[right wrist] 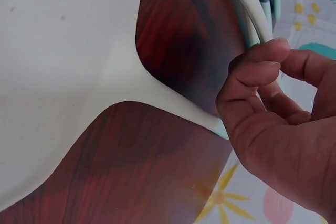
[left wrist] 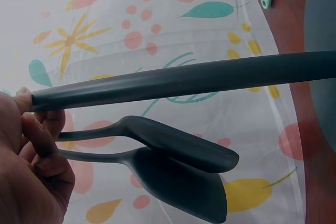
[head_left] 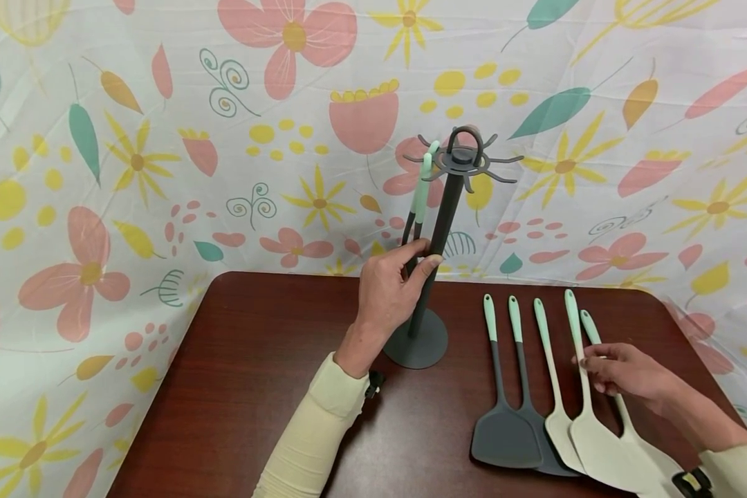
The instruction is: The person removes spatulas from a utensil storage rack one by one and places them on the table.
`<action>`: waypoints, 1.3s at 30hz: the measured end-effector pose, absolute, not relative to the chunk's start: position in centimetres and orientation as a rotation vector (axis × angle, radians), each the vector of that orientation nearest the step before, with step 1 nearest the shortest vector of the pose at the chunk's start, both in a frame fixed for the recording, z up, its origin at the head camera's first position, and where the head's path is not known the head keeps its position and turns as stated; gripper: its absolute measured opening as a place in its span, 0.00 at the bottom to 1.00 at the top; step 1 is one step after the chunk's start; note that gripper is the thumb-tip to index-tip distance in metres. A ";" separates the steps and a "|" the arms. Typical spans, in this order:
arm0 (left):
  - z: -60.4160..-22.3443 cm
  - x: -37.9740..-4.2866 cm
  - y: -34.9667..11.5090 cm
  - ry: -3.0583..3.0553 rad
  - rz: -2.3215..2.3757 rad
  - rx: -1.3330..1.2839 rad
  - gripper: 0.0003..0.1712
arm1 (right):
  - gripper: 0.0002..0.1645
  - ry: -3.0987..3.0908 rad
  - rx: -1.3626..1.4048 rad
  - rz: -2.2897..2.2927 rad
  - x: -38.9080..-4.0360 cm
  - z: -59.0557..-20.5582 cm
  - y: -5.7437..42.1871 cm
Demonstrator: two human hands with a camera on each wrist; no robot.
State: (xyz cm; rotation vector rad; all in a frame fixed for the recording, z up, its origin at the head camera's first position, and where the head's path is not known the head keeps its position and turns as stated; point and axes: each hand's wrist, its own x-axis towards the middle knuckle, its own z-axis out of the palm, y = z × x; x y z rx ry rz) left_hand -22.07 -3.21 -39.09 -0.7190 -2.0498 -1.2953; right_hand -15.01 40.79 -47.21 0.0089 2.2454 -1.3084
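Note:
My left hand (head_left: 386, 287) grips the dark pole of a utensil stand (head_left: 446, 221), thumb on its near side. Two utensils with mint handles (head_left: 421, 190) hang from hooks on the stand's left; in the left wrist view their dark heads, one a ladle-like or spoon-like shape (left wrist: 178, 142), the other a broad blade (left wrist: 184, 182), hang beside the pole. At the right, my right hand (head_left: 629, 373) pinches the handle of a cream spatula (head_left: 600, 443) between thumb and fingers. Another cream utensil (right wrist: 173, 95) lies beside it, its handle passing under the hand.
Two dark spatulas (head_left: 507, 436) and a smaller cream one (head_left: 560, 429) lie left of the pinched one, heads overlapping. The stand's round base (head_left: 426, 349) rests on the brown table (head_left: 255, 401). A flowered cloth (head_left: 193, 173) hangs behind the table's back edge.

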 end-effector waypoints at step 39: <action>-39.0 -21.4 -2.9 -2.059 -1.310 -0.675 0.14 | 0.13 2.723 0.140 -0.735 -14.4 -48.0 38.4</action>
